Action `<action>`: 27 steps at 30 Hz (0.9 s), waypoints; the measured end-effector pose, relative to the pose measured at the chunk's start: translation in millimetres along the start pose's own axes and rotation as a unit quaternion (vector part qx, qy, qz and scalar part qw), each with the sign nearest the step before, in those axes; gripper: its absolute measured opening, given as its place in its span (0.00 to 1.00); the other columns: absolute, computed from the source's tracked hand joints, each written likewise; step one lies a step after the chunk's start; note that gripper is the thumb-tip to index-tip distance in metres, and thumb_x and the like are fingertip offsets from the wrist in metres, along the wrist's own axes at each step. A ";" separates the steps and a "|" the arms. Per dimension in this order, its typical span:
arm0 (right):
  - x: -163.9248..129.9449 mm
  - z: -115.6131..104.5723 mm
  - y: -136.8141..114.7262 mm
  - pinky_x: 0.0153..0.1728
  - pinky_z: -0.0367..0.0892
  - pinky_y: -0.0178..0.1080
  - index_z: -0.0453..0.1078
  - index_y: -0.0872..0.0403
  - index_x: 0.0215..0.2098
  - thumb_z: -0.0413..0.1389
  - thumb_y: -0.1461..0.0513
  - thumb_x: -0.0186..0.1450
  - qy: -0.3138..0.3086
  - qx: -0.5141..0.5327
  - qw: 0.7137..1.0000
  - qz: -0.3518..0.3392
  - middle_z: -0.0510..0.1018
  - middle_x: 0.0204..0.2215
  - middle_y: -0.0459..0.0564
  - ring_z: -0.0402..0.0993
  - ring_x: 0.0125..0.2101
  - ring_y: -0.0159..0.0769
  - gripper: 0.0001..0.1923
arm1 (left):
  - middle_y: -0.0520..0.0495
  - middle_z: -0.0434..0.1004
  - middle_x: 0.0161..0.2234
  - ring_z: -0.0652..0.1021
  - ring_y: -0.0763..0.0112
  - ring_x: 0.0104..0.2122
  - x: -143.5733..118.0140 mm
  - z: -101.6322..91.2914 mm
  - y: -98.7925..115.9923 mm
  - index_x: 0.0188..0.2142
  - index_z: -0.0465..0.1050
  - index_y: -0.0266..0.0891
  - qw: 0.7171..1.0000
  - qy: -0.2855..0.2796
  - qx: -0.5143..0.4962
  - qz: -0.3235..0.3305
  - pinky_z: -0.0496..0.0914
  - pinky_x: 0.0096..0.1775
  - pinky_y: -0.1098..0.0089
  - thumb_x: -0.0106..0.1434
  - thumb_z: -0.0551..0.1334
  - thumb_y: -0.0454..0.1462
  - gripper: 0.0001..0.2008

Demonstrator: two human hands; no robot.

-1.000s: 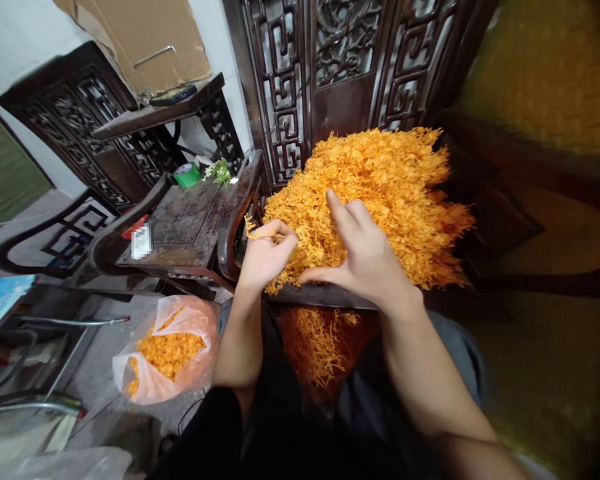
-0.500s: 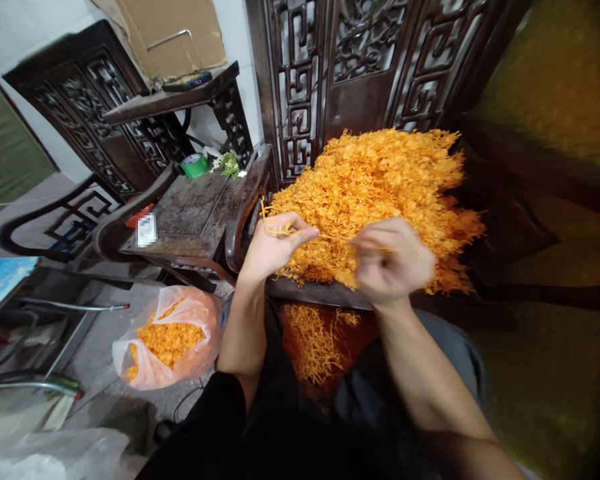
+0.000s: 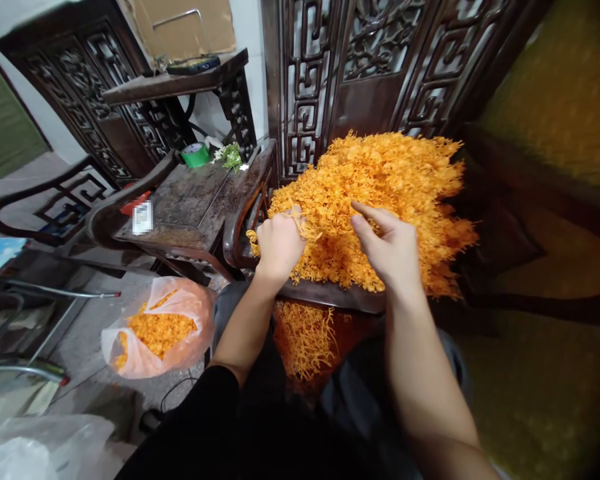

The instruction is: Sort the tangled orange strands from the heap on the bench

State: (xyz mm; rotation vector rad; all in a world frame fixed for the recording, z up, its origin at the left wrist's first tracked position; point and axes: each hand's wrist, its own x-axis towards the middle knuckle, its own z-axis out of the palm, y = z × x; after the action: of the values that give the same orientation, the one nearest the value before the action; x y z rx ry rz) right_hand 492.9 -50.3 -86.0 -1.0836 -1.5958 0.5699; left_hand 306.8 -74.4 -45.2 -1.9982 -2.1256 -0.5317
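A large heap of orange, branching plastic-looking pieces [image 3: 380, 167] lies on a dark wooden seat [image 3: 340, 298] in front of me. At the heap's left side my left hand [image 3: 280, 247] is closed around an orange sprig [image 3: 307, 230], whose ends stick out on both sides of the fist. My right hand [image 3: 390, 247] is over the front of the heap, thumb and index finger apart, with nothing visible between them. Its other fingers are partly hidden. Below the seat edge, between my legs, thin bare orange stems [image 3: 305, 340] lie in a reddish container whose shape is unclear.
On the floor at left stands a translucent plastic bag [image 3: 205, 327] holding orange pieces. Beyond it, a wooden chair [image 3: 180, 207] bears green tape [image 3: 196, 155] and a small white-flowered sprig [image 3: 231, 157]. A carved chair back [image 3: 365, 100] rises behind the heap.
The hands have moved apart from the strand stretched between them. My left hand has turned and closed over the sprig; my right hand has opened its thumb and index finger.
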 end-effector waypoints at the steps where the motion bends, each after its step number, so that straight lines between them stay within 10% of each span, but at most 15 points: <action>1: 0.2 3.9 2.2 0.43 0.75 0.52 0.77 0.54 0.57 0.60 0.46 0.68 -0.001 -0.050 0.999 -0.011 0.81 0.40 0.56 0.79 0.39 0.46 0.27 | 0.38 0.83 0.37 0.83 0.55 0.37 0.2 0.3 1.0 0.45 0.80 0.39 1.000 -0.002 0.003 -0.010 0.71 0.37 0.61 0.75 0.53 0.43 0.17; 5: -3.2 25.1 8.4 0.50 0.72 0.56 0.70 0.61 0.64 0.62 0.42 0.64 -0.039 -0.158 0.985 -0.055 0.78 0.44 0.62 0.76 0.46 0.54 0.40 | 0.39 0.83 0.36 0.83 0.54 0.37 -0.2 -0.8 4.1 0.46 0.80 0.40 1.000 -0.003 -0.004 -0.022 0.72 0.38 0.61 0.74 0.54 0.43 0.16; 10: -4.6 37.2 13.8 0.46 0.71 0.48 0.74 0.56 0.44 0.52 0.55 0.74 -0.043 -0.148 0.979 -0.131 0.77 0.39 0.57 0.75 0.41 0.45 0.14 | 0.40 0.82 0.35 0.82 0.55 0.36 1.6 1.9 1.2 0.43 0.80 0.41 0.998 0.014 -0.050 -0.027 0.71 0.38 0.61 0.73 0.57 0.44 0.14; 17: -12.6 40.5 7.3 0.40 0.69 0.47 0.65 0.51 0.35 0.51 0.55 0.74 0.097 -0.081 0.972 -0.199 0.72 0.32 0.50 0.72 0.35 0.40 0.12 | 0.49 0.77 0.28 0.76 0.67 0.31 33.5 37.9 -16.2 0.30 0.76 0.41 0.945 0.019 -0.325 -0.024 0.68 0.34 0.68 0.66 0.67 0.41 0.09; 22: -13.5 33.2 1.5 0.44 0.70 0.50 0.67 0.50 0.39 0.50 0.52 0.76 0.177 -0.042 0.965 -0.188 0.72 0.35 0.53 0.73 0.39 0.42 0.13 | 0.51 0.72 0.26 0.73 0.71 0.30 50.9 45.7 -34.7 0.26 0.70 0.39 0.901 0.063 -0.421 -0.082 0.66 0.35 0.70 0.67 0.67 0.40 0.14; 27: -10.0 39.5 2.1 0.48 0.71 0.53 0.64 0.52 0.64 0.56 0.39 0.68 0.028 -0.106 0.976 -0.188 0.76 0.47 0.57 0.75 0.44 0.47 0.36 | 0.51 0.70 0.26 0.71 0.73 0.30 41.7 34.3 -31.4 0.27 0.68 0.39 0.873 0.021 -0.484 -0.057 0.67 0.35 0.70 0.69 0.65 0.47 0.18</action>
State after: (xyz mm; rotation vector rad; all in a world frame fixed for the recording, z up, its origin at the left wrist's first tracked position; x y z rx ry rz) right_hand 456.9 -51.4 -105.0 -0.9079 -1.7838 0.1174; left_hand 276.2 -24.0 -65.9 -2.1891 -2.1466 -1.9511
